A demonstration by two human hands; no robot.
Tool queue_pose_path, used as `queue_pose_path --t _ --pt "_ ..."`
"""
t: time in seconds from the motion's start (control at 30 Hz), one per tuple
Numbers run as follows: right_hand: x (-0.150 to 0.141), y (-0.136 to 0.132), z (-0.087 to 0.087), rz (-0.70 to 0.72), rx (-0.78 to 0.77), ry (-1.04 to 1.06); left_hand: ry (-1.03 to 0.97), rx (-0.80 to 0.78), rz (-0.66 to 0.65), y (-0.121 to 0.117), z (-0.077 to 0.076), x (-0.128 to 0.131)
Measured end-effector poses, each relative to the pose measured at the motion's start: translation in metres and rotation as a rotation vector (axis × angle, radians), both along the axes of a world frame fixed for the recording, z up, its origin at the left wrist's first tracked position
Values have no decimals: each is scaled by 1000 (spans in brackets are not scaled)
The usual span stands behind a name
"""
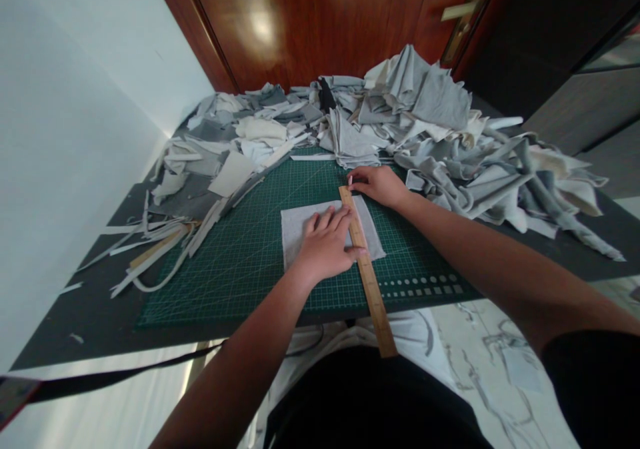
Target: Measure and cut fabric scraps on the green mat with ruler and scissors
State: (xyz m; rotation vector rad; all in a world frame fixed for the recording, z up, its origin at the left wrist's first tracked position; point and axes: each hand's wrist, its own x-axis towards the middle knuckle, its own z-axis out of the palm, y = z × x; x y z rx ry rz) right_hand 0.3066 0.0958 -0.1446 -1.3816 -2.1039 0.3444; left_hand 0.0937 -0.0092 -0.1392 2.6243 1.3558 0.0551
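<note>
A light grey piece of cloth (295,232) lies flat on a green cutting mat (225,269). Across its right part runs a wooden ruler (373,285), tilted slightly, its near end sticking out past the table edge. My left hand (325,245) rests flat with fingers spread, pressing on the cloth and the ruler. Beside the ruler's far end is my right hand (377,183), its fingertips pinched on a small pale stick (351,180). Most of that stick is hidden by the fingers, so its kind does not show.
Heaps of grey and white fabric scraps (425,95) cover the back and right of the dark table (55,329). Narrow cut strips (160,255) lie at the left. A white wall (100,69) borders the left side, and a wooden door (320,22) stands behind.
</note>
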Motion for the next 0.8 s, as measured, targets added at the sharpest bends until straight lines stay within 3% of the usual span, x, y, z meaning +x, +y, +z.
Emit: queue_pose_path --t 0.13,0.2,0.37,0.5,0.8 --pt "5 -14 14 -142 88 32 -4 2 -2 0 -1 0" --pt "5 -31 17 -160 57 50 -6 3 0 1 -1 0" --pt "-8 -72 11 -156 -99 9 -7 0 1 2 -3 1" --pt "-22 -84 7 -202 -132 -70 1 9 3 3 -5 1" --pt "-16 -86 23 11 -246 -239 -14 -1 0 3 -6 1"
